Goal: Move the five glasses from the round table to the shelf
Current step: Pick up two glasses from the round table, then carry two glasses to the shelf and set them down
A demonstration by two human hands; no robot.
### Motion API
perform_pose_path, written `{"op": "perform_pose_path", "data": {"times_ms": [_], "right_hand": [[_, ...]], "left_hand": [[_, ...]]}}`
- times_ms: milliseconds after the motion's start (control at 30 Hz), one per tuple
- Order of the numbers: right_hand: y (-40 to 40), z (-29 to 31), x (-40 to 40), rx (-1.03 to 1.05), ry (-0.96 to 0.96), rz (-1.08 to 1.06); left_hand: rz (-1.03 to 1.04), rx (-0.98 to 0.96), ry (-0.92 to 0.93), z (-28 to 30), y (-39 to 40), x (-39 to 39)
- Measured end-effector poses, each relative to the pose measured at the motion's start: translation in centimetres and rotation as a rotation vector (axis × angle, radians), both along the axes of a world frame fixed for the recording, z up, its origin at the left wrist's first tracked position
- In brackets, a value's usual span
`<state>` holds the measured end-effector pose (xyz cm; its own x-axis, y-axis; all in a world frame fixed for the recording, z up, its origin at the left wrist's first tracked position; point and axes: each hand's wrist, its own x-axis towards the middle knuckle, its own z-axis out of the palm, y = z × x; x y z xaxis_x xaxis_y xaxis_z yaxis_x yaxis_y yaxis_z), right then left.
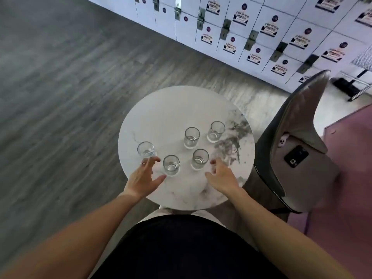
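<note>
Reaching over the near edge of the counter [161, 109], left hand [144, 178] and right hand [221, 176] have fingers spread wide, empty; all five glasses [192, 137] stand there, none moved, no shelf visible.

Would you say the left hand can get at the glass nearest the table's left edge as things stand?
Probably yes. The left hand is open, its fingertips just short of the leftmost glass, and nothing lies between them. The neighbouring glass stands to the side, apart, on the round table.

A locker area — numbered white lockers [251, 31] with latches line the wall, grey plank floor [60, 87].
</note>
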<state>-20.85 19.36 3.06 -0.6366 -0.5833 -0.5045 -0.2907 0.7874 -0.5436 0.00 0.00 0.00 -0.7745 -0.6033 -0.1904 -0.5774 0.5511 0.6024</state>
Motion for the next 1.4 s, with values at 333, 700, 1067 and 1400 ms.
{"op": "perform_pose_path", "data": {"times_ms": [333, 700, 1067, 1400], "right_hand": [[-2.9, -0.8, -3.1, -0.027, 0.198, 0.321], [-2.0, -1.9, -5.5, -0.208, 0.181, 0.62], [-7.0, 0.5, 2.9, -0.375, 0.056, 1.133], [-18.9, 10.4, 20.8, -0.574, 0.037, 1.424]], "left_hand": [[-0.208, -0.057, -0.156, -0.6, -0.2, -3.4], [0.104, -0.041, -0.095, 0.1, 4.7, -2.6], [0.671, -0.119, -0.142, 3.5, 11.9, 9.4], [1.124, -0.291, -0.085, 14.8, 10.7, 27.0]]}}
